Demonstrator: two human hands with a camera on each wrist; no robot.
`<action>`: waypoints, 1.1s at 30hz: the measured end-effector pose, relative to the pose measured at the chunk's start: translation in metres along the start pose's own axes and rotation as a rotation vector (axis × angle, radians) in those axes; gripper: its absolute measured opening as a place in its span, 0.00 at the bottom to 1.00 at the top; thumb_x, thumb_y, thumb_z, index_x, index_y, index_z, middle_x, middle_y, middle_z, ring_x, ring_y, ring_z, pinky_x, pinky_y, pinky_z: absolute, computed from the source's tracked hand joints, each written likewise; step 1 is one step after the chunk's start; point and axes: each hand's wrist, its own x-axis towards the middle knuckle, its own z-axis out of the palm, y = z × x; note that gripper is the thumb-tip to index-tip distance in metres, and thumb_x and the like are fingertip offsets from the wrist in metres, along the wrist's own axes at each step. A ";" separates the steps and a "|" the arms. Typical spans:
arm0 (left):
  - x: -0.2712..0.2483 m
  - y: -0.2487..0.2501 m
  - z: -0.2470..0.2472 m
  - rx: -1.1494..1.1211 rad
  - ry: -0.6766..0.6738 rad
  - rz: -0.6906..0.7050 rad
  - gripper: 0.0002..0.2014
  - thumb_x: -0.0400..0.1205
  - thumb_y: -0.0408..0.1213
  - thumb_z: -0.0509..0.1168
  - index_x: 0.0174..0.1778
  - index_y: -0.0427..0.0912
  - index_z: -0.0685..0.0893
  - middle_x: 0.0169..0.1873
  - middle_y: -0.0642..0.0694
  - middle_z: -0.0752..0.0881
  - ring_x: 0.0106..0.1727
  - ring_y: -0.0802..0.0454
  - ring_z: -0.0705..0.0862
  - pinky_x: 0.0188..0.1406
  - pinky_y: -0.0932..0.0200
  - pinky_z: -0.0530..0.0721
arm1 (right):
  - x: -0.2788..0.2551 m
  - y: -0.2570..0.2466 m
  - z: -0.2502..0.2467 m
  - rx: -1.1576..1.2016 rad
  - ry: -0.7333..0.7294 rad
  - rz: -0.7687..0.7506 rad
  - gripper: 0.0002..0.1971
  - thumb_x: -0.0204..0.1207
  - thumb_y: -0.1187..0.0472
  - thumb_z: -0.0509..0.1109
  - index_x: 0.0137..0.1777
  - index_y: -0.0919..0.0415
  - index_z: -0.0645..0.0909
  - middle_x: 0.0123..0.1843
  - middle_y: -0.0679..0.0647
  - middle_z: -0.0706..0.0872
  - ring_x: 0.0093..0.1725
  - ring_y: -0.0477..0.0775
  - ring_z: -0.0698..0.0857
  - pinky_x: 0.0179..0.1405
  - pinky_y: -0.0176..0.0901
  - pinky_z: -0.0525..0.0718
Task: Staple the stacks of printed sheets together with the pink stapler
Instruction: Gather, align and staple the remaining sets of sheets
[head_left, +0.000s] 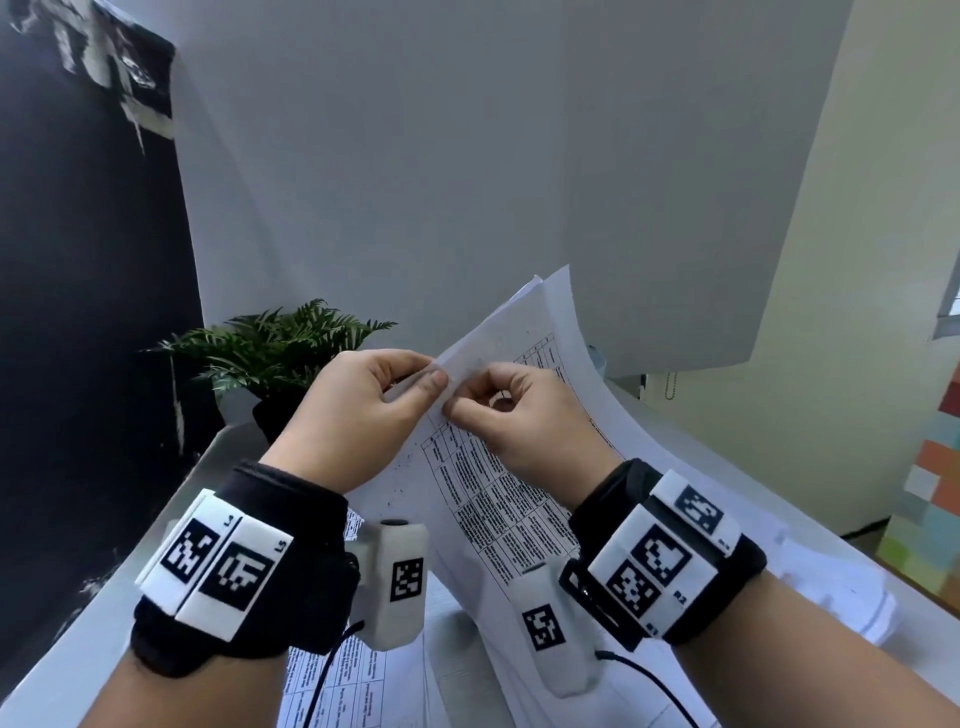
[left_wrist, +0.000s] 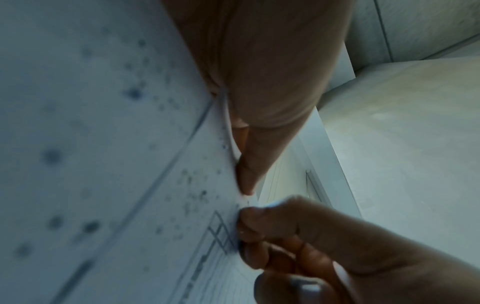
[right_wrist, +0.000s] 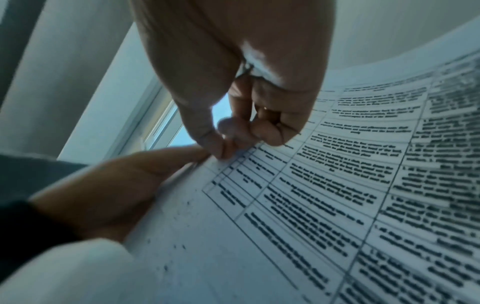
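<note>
Both hands pinch one corner of the stack of printed sheets (head_left: 493, 499), held up off the table (head_left: 223, 457).
Left hand (head_left: 358, 415) grips the corner edge; right hand (head_left: 524, 421) pinches just beside it (other fingers curled). More printed pages (head_left: 343, 680) lie flat below.

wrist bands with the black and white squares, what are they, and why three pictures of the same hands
No machine here: a person's two bare hands. The wrist bands carry markers and a small camera each. The wide picture comes from a head camera looking down; the other two look along each hand. The left hand and right hand both pinch one corner of a stack of printed sheets, held up above the white table. More sheets lie under them, and a potted plant stands at the back.
</note>
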 end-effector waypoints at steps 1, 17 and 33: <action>0.000 0.000 0.000 0.010 0.000 0.009 0.08 0.80 0.38 0.68 0.38 0.55 0.88 0.35 0.62 0.90 0.32 0.71 0.84 0.30 0.77 0.78 | -0.001 0.000 0.000 -0.107 0.025 -0.081 0.03 0.70 0.63 0.75 0.36 0.61 0.85 0.33 0.47 0.82 0.24 0.38 0.74 0.28 0.27 0.71; 0.003 -0.011 0.009 0.086 0.000 0.044 0.08 0.81 0.38 0.67 0.41 0.53 0.90 0.35 0.60 0.90 0.38 0.69 0.85 0.38 0.73 0.79 | -0.005 -0.006 0.005 -0.216 0.059 -0.177 0.06 0.71 0.65 0.69 0.33 0.63 0.78 0.26 0.57 0.87 0.26 0.45 0.88 0.30 0.42 0.84; 0.010 -0.039 -0.014 0.135 0.061 -0.030 0.08 0.78 0.43 0.70 0.37 0.63 0.84 0.33 0.68 0.87 0.38 0.56 0.85 0.42 0.59 0.83 | -0.041 -0.034 -0.129 -0.439 0.116 -0.100 0.03 0.75 0.65 0.68 0.39 0.60 0.80 0.29 0.50 0.85 0.28 0.46 0.86 0.34 0.33 0.81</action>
